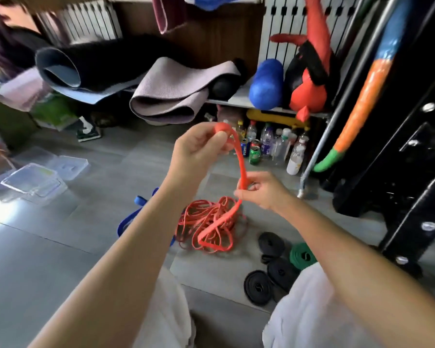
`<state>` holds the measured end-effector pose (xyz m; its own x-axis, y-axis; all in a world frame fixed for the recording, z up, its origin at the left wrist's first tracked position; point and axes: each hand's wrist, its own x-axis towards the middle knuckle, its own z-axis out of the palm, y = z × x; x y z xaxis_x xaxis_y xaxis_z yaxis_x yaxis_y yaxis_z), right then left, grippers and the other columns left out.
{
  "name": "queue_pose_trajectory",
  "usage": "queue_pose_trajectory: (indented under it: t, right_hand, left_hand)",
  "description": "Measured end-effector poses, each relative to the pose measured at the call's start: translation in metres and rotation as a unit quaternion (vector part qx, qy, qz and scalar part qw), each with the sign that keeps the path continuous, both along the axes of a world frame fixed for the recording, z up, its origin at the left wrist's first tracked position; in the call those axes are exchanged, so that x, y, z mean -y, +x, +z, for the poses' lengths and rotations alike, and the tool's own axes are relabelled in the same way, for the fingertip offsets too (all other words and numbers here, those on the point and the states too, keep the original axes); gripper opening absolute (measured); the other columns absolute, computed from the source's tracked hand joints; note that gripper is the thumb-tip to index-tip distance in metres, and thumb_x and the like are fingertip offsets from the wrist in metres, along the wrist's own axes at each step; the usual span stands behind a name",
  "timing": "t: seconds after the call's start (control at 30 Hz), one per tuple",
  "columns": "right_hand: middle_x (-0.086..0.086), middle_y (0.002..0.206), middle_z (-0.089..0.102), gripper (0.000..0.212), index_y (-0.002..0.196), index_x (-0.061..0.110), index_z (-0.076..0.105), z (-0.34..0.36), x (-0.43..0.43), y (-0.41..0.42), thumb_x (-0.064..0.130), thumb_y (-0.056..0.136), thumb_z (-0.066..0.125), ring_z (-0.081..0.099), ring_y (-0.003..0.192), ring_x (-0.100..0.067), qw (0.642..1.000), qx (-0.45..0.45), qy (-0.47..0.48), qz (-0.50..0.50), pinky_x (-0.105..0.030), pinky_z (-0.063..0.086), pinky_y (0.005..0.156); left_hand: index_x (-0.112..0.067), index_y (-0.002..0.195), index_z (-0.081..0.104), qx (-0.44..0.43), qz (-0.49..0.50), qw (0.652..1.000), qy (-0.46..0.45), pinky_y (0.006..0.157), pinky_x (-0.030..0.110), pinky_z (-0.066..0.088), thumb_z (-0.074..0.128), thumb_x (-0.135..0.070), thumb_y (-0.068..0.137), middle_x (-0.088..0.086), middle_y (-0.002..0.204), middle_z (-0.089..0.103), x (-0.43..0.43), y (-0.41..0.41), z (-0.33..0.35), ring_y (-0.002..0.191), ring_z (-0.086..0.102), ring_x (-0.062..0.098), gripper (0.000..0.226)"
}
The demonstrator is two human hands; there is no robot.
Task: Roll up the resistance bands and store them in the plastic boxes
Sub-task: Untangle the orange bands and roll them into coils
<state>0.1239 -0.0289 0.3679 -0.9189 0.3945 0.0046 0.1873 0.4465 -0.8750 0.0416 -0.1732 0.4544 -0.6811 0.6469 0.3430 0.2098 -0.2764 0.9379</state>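
Note:
My left hand point(198, 149) pinches the small rolled start of a red resistance band point(240, 159) at its top end. Lower and to the right, my right hand point(260, 190) grips the same band as it hangs down. Beneath both hands a tangled pile of red bands point(208, 227) lies on the grey floor. A blue band point(131, 219) lies left of the pile, partly behind my left forearm. Rolled black bands point(257, 286) and a rolled green band point(302, 256) sit on the floor at the lower right. Clear plastic boxes point(35, 180) with lids stand at the left.
A low shelf at the back carries rolled yoga mats point(166, 96), a blue foam roller point(266, 84) and a red and black bag. Several bottles and cans point(266, 144) stand under it. A black metal rack point(407, 146) fills the right side. My knees in white cloth are at the bottom.

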Motion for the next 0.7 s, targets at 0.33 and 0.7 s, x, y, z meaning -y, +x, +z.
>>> queue_pose_trajectory:
  t: [0.33,0.7]
  right_hand:
    - [0.0,0.068,0.058,0.022,0.085,0.02,0.057,0.042,-0.034,0.016,-0.001,0.089,0.052,0.052,0.047,0.003,0.953,-0.194,0.017,-0.231,-0.012,0.042,0.052]
    - [0.008,0.072,0.059,0.032,0.081,0.035,0.057,0.046,-0.031,0.027,0.003,0.081,0.06,0.054,0.06,-0.011,0.972,-0.142,0.088,-0.164,-0.029,0.045,0.062]
  left_hand:
    - [-0.014,0.082,0.063,0.084,0.07,0.99,-0.095,0.071,0.023,0.055,0.059,-0.006,0.091,0.001,0.069,0.064,-0.007,-0.009,-0.007,0.061,0.06,0.006,0.013]
    - [-0.014,0.088,0.065,0.128,0.065,0.988,-0.058,0.066,0.022,0.055,0.058,-0.007,0.091,-0.003,0.067,0.07,0.001,-0.005,-0.013,0.067,0.066,0.01,0.01]
